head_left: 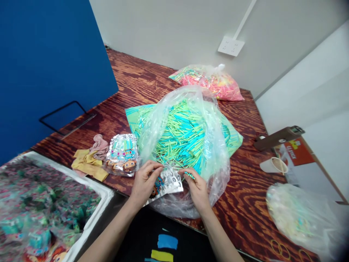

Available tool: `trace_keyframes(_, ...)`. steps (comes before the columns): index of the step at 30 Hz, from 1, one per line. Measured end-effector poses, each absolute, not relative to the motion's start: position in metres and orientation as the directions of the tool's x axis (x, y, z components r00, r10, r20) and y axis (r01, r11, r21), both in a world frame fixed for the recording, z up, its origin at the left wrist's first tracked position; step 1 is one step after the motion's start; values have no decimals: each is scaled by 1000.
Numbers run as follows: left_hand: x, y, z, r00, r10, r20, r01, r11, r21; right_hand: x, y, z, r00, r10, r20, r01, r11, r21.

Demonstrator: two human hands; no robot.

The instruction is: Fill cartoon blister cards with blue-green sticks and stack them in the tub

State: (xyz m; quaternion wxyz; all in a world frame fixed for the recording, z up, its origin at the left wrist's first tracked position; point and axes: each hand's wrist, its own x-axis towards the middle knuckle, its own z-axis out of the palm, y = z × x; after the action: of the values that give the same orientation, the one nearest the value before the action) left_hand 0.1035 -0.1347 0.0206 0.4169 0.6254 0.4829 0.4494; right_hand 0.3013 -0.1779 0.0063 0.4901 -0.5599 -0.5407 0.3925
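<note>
My left hand (145, 182) pinches the edge of a silver printed pouch (174, 181) with cartoon figures on it. A small bunch of thin green and blue sticks (190, 175) is in my right hand (197, 189), their ends showing, close to the pouch's right edge. Whether the right fingertips also touch the pouch I cannot tell. Just beyond both hands lies a large clear plastic bag (218, 156), its mouth wide, with a heap of loose green and blue sticks (177, 134). To the left, a second silver pouch (122, 154) with sticks visible in it lies flat.
A bag of pink and yellow sticks (209, 82) lies at the back. Left are yellow cloth gloves (89, 163) and a white-rimmed box (102, 203) of pouches. Right stand a brown flask (278, 138), a paper cup (272, 166), a clear bag (291, 207) and rubber bands (280, 249).
</note>
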Motion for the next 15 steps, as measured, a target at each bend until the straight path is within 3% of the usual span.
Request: trace_keyframes(15,97,-136,16,115,983,141,211,-162,964,311,-164,4,42,998,-40,186,-47,-981)
